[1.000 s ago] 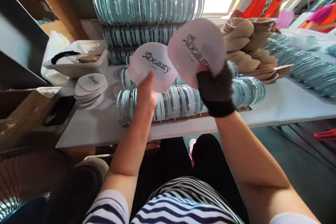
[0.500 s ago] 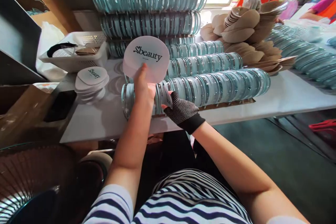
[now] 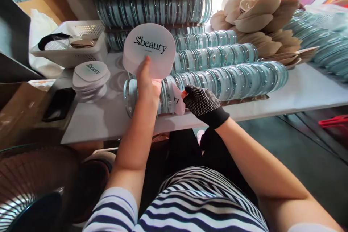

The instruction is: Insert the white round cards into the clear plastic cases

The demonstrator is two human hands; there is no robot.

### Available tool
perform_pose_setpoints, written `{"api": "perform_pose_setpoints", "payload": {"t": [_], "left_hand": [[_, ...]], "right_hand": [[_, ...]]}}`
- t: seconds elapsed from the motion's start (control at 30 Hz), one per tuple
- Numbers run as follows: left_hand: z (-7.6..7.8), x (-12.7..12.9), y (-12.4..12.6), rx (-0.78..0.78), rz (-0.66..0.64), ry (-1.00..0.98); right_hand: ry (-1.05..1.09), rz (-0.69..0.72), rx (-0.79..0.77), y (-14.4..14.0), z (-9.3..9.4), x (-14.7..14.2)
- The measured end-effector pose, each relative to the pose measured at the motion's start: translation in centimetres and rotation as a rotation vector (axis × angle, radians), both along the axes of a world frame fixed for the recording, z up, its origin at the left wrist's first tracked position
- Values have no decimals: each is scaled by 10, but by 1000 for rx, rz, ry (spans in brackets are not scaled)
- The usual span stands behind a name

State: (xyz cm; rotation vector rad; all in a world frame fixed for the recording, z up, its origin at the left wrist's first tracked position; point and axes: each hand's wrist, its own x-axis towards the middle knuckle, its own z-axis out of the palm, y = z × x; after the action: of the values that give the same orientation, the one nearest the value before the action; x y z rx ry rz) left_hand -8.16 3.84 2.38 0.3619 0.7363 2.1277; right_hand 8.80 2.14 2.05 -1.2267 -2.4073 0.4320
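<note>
My bare left hand [image 3: 148,81] is closed on a rounded white printed card [image 3: 149,49] reading "beauty", held upright with the thumb on its face; whether it is one card or a stack I cannot tell. My right hand [image 3: 199,101], in a black dotted glove with bare fingertips, pinches another printed card [image 3: 178,99] by its edge. That card is tilted at the front row of round clear glass discs [image 3: 231,81], which stand on edge; whether it sits between two discs I cannot tell. On the left of the table lies a pile of the same cards [image 3: 91,78].
More glass rows [image 3: 152,11] stand behind. A white plastic basket [image 3: 100,52] sits at the back left, a black phone-like slab [image 3: 59,103] beside the table. Brown oval card pieces [image 3: 255,21] are heaped at the back right. A fan [image 3: 32,188] stands low on the left.
My right hand has moved right, and its card is now turned so that more of its face shows. My left hand still holds its card up. The view has shifted slightly.
</note>
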Motion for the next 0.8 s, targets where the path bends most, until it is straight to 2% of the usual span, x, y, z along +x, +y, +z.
{"api": "perform_pose_setpoints", "payload": {"t": [0.1, 0.27, 0.37, 0.43, 0.5, 0.57, 0.63, 0.7, 0.73, 0.77, 0.8], "left_hand": [[1, 0, -1, -68, 2, 77], [-2, -7, 1, -153, -59, 135], [-2, -12, 1, -151, -103, 117], [-1, -12, 1, -137, -101, 101], [1, -11, -1, -135, -81, 94], [2, -8, -2, -149, -61, 98], [2, -4, -3, -156, -40, 113], [0, 1, -2, -129, 9, 129], [-1, 3, -1, -102, 49, 136], [-3, 5, 1, -69, 89, 141], [-4, 7, 2, -32, 125, 141]], "right_hand": [[-41, 21, -44, -2, 6, -3], [-157, -20, -26, -6, -3, -24], [-297, 48, 19, -11, -3, -29], [-314, 89, 17, -12, -2, -29], [-172, 117, -108, -10, -5, -25], [11, 172, -308, -7, -11, -17], [158, 304, -553, -4, -17, -7], [195, 398, -741, 1, -19, 3], [199, 390, -763, 5, -17, 6], [204, 337, -704, 11, -12, 6], [223, 249, -564, 18, -5, 5]]}}
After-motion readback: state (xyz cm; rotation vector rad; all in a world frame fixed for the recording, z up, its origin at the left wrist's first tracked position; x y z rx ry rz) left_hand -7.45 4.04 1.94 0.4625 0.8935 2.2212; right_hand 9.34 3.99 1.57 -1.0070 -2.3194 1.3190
